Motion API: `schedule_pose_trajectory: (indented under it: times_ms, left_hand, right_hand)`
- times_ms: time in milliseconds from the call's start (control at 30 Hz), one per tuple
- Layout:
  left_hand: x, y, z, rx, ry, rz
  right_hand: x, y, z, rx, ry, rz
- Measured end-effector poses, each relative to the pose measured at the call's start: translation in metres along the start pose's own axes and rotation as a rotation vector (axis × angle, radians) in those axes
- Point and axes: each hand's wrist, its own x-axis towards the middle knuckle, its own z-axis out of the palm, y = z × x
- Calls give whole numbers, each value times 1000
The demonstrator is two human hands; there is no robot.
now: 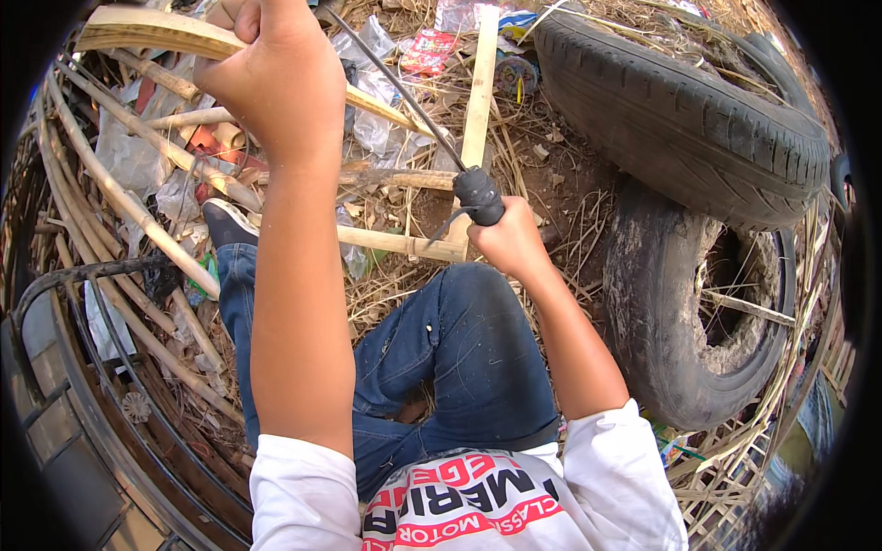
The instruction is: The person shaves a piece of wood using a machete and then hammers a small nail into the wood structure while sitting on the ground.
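Note:
My left hand (276,83) is raised at the upper left, its fingers closed around a pale split bamboo strip (156,34). One end of the strip juts out to the left of the fist. My right hand (505,237), near the middle, grips the black wrapped handle (478,195) of a long, thin-bladed knife. Its dark blade (397,84) slants up and left toward my left hand, and the tip is hard to make out. Below the handle lies a bamboo piece (401,242) across the ground, and an upright pale bamboo strip (480,92) stands out beyond it.
Two worn tyres, one leaning (680,119) and one below it (643,303), stand at the right. Bamboo poles (138,211) and plastic litter (372,119) cover the ground at the left and back. A black metal frame (101,271) is at the lower left. My bent knee (487,312) sits below the knife.

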Motion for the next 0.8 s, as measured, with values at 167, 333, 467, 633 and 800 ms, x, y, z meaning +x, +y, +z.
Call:
schedule_pose_trajectory:
  times_ms: [167,333,467,633,800]
  left_hand:
    - [4,-16,5,-142,-29,-52]
    - [5,-12,2,118,-21,236]
    - [3,-10,15,178,1,143]
    - [4,-20,3,288,36,260]
    - [3,-7,16,109,-34,101]
  right_hand:
    - [33,60,-3,-138,98,158]
    - [-3,-14,-9,-66,19,-1]
    - [20,43,-1,-93,99,153]
    - [27,31,-8,-248,33,156]
    - [-4,39,8,14,118,-59]
